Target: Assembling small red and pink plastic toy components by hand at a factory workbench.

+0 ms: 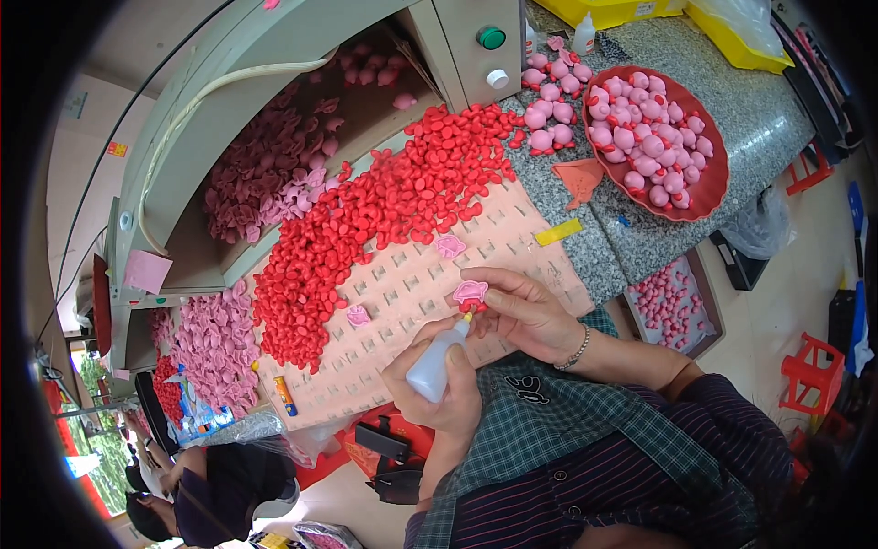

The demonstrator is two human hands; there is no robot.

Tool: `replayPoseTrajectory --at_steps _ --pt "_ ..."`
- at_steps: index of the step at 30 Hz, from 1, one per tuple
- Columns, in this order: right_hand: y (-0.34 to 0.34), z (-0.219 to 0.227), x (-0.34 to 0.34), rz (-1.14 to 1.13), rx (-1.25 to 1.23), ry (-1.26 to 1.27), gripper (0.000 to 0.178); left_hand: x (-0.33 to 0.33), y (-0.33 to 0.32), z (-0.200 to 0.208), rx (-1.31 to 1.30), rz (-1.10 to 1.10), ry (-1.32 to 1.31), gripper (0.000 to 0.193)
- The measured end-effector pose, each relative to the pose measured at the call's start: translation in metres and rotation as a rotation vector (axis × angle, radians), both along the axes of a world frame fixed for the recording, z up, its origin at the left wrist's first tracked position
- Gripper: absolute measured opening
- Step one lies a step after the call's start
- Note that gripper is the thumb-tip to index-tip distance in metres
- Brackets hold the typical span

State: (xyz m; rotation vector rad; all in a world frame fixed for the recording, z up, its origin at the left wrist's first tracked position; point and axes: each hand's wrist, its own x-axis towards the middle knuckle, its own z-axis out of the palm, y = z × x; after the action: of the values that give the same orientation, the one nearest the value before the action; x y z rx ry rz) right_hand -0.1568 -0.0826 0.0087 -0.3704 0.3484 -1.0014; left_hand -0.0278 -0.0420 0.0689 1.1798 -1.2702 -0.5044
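My left hand is wrapped round a translucent white squeeze bottle with a yellowish nozzle. The nozzle tip points up at a small pink molded piece with a red part at its lower edge. My right hand pinches this piece between thumb and fingers; whether the nozzle touches it I cannot tell. Beneath both hands lies a pale pink board with rows of slots. Two loose pink pieces rest on it, one pink piece beyond my hands and another pink piece to the left.
Red pieces are heaped along the board's far side. Pink pieces pile up at left. A red bowl of round pink-and-red figures stands far right on the granite counter. A machine housing rises behind. Another person sits lower left.
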Motion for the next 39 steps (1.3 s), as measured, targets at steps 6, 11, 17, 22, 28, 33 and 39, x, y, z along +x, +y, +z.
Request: replayPoseTrajectory --at_steps 6,11,17,22,28,33,39 --pt "0.0 -0.005 0.001 -0.002 0.015 -0.011 0.039 0.0 0.0 -0.002 -0.008 -0.002 0.017 0.023" --pt "-0.001 -0.002 0.0 0.017 0.049 -0.056 0.039 0.003 0.001 -0.015 -0.034 0.071 0.068 0.025" --pt "-0.002 -0.002 0.001 0.023 0.033 -0.107 0.04 0.004 0.0 -0.023 -0.03 0.103 0.261 0.023" --pt "-0.003 -0.001 0.001 0.002 0.059 -0.157 0.042 0.004 -0.001 -0.023 -0.08 0.087 0.262 0.024" --pt "-0.004 -0.001 0.0 0.001 0.073 -0.168 0.042 0.004 -0.001 -0.023 -0.076 0.086 0.208 0.024" --pt "-0.003 0.001 0.0 -0.002 0.081 -0.171 0.042 0.004 0.0 -0.022 -0.086 0.062 0.189 0.025" --pt "-0.003 -0.002 0.0 -0.003 0.081 -0.177 0.042 0.002 -0.001 -0.021 -0.087 0.041 0.145 0.024"
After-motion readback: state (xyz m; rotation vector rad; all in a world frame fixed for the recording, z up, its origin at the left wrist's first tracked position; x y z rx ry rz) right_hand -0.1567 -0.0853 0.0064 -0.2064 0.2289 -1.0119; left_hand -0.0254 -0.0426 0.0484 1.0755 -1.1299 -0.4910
